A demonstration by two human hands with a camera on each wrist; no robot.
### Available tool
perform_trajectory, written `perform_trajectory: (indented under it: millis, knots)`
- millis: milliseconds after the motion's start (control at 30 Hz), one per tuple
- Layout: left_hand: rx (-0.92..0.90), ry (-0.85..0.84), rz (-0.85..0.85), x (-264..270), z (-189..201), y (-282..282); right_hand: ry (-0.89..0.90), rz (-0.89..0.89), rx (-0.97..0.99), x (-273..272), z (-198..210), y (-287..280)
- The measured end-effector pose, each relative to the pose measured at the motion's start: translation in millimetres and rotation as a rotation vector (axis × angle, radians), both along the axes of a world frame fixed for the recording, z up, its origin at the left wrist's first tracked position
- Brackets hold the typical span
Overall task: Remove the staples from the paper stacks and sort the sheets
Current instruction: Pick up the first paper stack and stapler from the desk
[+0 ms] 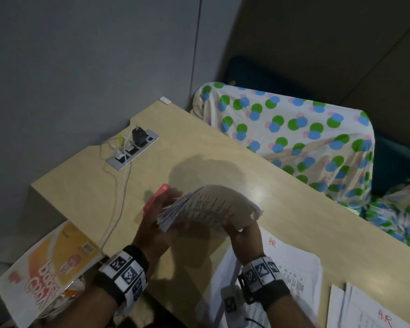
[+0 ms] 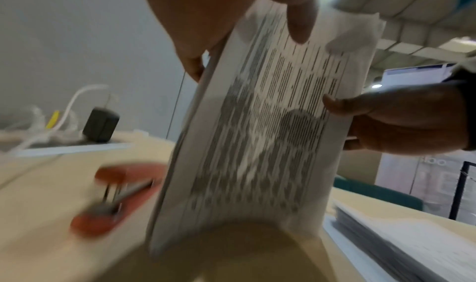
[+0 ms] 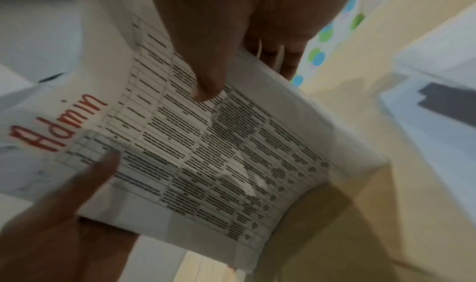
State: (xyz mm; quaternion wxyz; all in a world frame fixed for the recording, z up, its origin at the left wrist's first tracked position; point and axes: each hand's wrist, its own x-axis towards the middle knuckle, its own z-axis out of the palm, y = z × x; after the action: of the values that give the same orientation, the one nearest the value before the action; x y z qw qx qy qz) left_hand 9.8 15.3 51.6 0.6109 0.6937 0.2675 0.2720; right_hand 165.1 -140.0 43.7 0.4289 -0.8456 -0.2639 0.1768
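Both hands hold one paper stack (image 1: 206, 207) above the middle of the desk (image 1: 199, 147), bowed into an arch. My left hand (image 1: 152, 223) grips its left end, fingers curled under and thumb on top; my right hand (image 1: 237, 230) pinches the right end, thumb on the printed table. From the right wrist view the underside reads "Admin" in red.

To do this step well, I judge I should find the stapled corner first: ease the bend, let the sheets fan and see where they stay bound. I cannot make out a staple anywhere; the views are blurred. The torn upper right corner tells me to go gently, or more paper will rip.

The red stapler (image 1: 155, 197) lies on the desk just behind my left hand, close enough to reach.

No tray or bin shows. Sorted sheets (image 1: 291, 263) marked "HR" lie flat at the near edge under my right wrist, with another pile (image 1: 365, 311) at the near right corner. An "Admin" stack likely needs its own spot, apart from these.
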Motion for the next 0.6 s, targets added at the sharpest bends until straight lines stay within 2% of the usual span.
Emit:
perform_trajectory:
  millis: [67,167,233,267,367,433,533,600]
  knots:
    - [0.103,-0.148,-0.028,-0.6,9.1,6.6,-0.041,-0.012,0.124,1.2,18.0,0.5]
    - [0.351,-0.256,-0.036,6.7,32.6,16.7,-0.199,0.012,0.333,7.9,45.8,4.4]
    - [0.576,-0.293,-0.052,11.0,39.1,24.1,-0.285,0.064,0.367,15.1,56.6,8.1]
    - [0.633,-0.286,-0.067,13.2,38.6,27.9,-0.304,0.084,0.344,18.2,61.8,9.5]
    - [0.621,-0.27,-0.015,17.2,35.9,37.4,-0.397,0.138,0.2,30.8,69.2,6.5]
    - [0.555,-0.276,0.026,18.7,37.6,38.2,-0.376,0.18,0.116,34.4,73.9,2.8]
    - [0.442,-0.317,-0.009,24.0,42.5,35.5,-0.423,0.3,-0.084,26.9,75.1,8.4]
    - [0.419,-0.333,0.012,30.6,42.5,33.5,-0.47,0.301,-0.103,22.5,73.9,14.8]
